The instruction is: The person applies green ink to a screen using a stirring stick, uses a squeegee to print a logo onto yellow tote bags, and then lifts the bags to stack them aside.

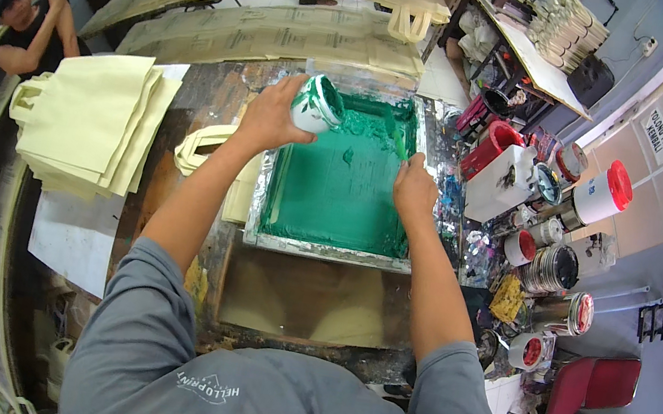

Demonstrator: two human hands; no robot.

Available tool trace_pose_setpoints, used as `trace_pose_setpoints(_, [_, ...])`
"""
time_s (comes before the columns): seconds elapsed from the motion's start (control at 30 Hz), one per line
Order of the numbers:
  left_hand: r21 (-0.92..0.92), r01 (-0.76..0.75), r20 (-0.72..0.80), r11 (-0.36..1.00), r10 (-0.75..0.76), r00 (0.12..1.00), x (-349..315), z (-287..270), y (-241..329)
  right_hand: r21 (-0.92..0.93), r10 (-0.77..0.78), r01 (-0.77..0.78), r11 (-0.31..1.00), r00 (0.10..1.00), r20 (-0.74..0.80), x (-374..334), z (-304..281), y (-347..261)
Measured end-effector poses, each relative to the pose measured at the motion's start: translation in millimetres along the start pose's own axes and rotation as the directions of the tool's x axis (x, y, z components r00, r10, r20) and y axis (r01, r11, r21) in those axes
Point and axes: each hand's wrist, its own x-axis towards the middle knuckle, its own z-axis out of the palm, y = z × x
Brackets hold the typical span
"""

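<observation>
Nearest the camera, two grey sleeves lead up from the lower edge to bare forearms over a worn work table. A tan panel lies flat just in front of the body, and beyond it sits a metal-edged printing screen frame whose mesh is coated in green ink.

The right hand is clenched around the handle of a green-smeared spatula, whose blade reaches into the thick ink at the frame's far end. The left hand grasps a small white tub, streaked with green, tilted with its mouth toward the ink at the frame's far left corner.

Left of the frame, a cream bag handle pokes out from under the left forearm, and a stack of cream tote bags rests further left. To the right, crowded close against the frame, stand paint tins and jars, a white jug with a red lid and a red bucket.

Farther off, long printing boards stretch across, with a seated person at far left, both hands raised to the head.
</observation>
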Motion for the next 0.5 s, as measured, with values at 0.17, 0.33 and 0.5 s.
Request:
trace_pose_setpoints(0.17, [-0.045,0.025,-0.003,0.999,-0.025,1.0,-7,-4,-1,-0.03,-0.004,0.002,1.0,0.997,-0.073,-5,-19,-14])
trace_pose_setpoints(0.33, [-0.116,0.047,0.003,0.992,-0.047,0.999,-13,-13,2,-0.272,0.081,-0.088,0.958,0.996,-0.034,-26,-37,-31])
trace_pose_setpoints(0.5, [-0.169,0.069,0.011,0.983,-0.068,0.998,-21,-22,1,-0.337,0.125,-0.112,0.935,0.992,0.018,-24,-21,-29])
